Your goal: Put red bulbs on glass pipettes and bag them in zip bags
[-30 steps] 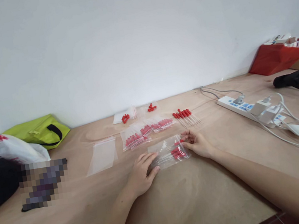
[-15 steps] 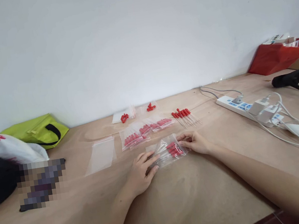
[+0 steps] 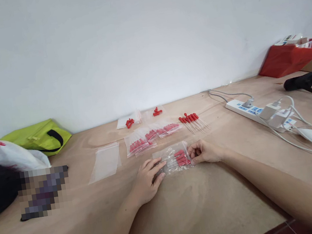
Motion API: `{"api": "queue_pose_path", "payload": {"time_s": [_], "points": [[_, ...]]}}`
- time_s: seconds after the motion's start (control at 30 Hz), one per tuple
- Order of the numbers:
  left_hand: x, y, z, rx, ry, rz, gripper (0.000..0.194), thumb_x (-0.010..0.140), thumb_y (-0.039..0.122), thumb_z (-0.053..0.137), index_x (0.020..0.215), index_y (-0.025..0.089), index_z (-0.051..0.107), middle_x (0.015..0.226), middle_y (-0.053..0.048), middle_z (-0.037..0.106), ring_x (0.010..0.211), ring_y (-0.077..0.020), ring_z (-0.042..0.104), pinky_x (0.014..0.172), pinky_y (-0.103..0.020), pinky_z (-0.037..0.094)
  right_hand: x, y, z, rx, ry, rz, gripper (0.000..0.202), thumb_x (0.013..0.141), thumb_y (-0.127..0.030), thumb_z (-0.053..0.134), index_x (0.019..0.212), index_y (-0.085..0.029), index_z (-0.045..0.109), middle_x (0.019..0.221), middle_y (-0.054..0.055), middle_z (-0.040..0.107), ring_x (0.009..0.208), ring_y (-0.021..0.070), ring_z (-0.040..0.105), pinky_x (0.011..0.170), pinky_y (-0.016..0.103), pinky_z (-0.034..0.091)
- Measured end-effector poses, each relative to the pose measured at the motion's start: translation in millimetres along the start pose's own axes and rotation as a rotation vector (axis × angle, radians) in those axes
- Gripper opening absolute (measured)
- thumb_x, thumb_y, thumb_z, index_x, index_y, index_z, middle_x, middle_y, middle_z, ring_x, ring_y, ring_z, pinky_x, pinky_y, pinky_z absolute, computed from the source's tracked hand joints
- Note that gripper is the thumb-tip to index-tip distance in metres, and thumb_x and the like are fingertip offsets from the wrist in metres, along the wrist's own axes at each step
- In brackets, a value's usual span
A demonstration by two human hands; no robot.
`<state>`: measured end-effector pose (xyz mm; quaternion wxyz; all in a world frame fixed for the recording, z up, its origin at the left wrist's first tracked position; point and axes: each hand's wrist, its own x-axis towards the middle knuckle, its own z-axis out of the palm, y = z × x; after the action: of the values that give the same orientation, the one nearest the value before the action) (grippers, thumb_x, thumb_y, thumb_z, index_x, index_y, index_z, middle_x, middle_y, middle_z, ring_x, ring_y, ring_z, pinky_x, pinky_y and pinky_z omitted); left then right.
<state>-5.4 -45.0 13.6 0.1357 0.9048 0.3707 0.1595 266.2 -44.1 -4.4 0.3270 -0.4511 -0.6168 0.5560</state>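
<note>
A clear zip bag (image 3: 172, 162) lies on the table in front of me, holding several small red-handled tools (image 3: 181, 157) with thin pale shafts, perhaps screwdrivers. The fingers and thumb of my left hand (image 3: 149, 178) grip its left end. My right hand (image 3: 206, 151) pinches the right edge, beside the red handles. Just beyond are filled zip bags (image 3: 140, 144) with more red handles, overlapping in a row. Several loose red-handled tools (image 3: 193, 121) lie behind my right hand. Flat bags (image 3: 104, 162) without contents rest to the left.
Red pieces (image 3: 130, 123) sit on bags near the wall. A power strip (image 3: 243, 110) with chargers and cables occupies the right, before a red bag (image 3: 286, 59) and a black object (image 3: 305, 82). On the left are a yellow-green pouch (image 3: 37, 136) and a white plastic bag (image 3: 17, 153).
The bag's right side now lies flatter, with the handles lined up more plainly. My right hand has shifted slightly down, its fingers curled tighter at the edge. My left hand stays put.
</note>
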Motion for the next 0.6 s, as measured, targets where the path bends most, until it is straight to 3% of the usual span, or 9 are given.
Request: {"api": "queue_pose_path", "payload": {"time_s": [0.1, 0.23, 0.37, 0.53, 0.6], "points": [[-0.1, 0.9, -1.1, 0.006, -0.009, 0.003, 0.034, 0.087, 0.026, 0.041, 0.119, 0.026, 0.050, 0.123, -0.004, 0.050, 0.111, -0.0220, 0.041, 0.095, -0.044, 0.036, 2.3, 1.9, 3.3, -0.122, 0.104, -0.021, 0.026, 0.057, -0.039, 0.071, 0.063, -0.016, 0.060, 0.052, -0.004, 0.053, 0.046, 0.0055, 0.042, 0.044, 0.019, 0.031], [-0.2, 2.3, -2.4, 0.007, -0.001, 0.015, 0.034, 0.086, 0.025, 0.041, 0.120, 0.026, 0.049, 0.124, -0.005, 0.049, 0.111, -0.0221, 0.042, 0.095, -0.044, 0.036, 4.0, 0.9, 7.4, -0.252, 0.121, -0.034, 0.025, 0.054, -0.036, 0.073, 0.059, -0.017, 0.058, 0.048, -0.005, 0.049, 0.044, 0.0056, 0.038, 0.041, 0.018, 0.027], [-0.6, 2.0, -2.3, -0.024, 0.024, 0.047, 0.031, 0.085, 0.023, 0.042, 0.113, 0.027, 0.055, 0.123, -0.005, 0.049, 0.112, -0.0214, 0.043, 0.094, -0.042, 0.038, 4.5, 2.0, 9.8, -0.319, 0.192, -0.087, 0.020, 0.064, -0.035, 0.065, 0.058, -0.017, 0.058, 0.050, -0.004, 0.051, 0.046, 0.0065, 0.040, 0.044, 0.019, 0.029], [-1.1, 2.0, -3.6, -0.054, -0.020, 0.054, 0.031, 0.086, 0.020, 0.040, 0.111, 0.027, 0.056, 0.124, -0.004, 0.048, 0.115, -0.0202, 0.042, 0.097, -0.041, 0.036, 5.4, 5.2, -1.5, -0.266, 0.081, -0.174, 0.023, 0.071, -0.038, 0.057, 0.066, -0.017, 0.064, 0.061, 0.000, 0.059, 0.055, 0.0105, 0.049, 0.052, 0.023, 0.037], [-1.2, 2.4, -4.7, -0.051, -0.034, 0.049, 0.033, 0.086, 0.019, 0.038, 0.113, 0.028, 0.055, 0.125, -0.003, 0.048, 0.117, -0.0201, 0.040, 0.098, -0.042, 0.035, 10.4, 4.1, -13.0, -0.327, 0.216, -0.132, 0.022, 0.071, -0.037, 0.056, 0.070, -0.017, 0.065, 0.065, 0.001, 0.062, 0.057, 0.0121, 0.052, 0.055, 0.024, 0.039]]}}
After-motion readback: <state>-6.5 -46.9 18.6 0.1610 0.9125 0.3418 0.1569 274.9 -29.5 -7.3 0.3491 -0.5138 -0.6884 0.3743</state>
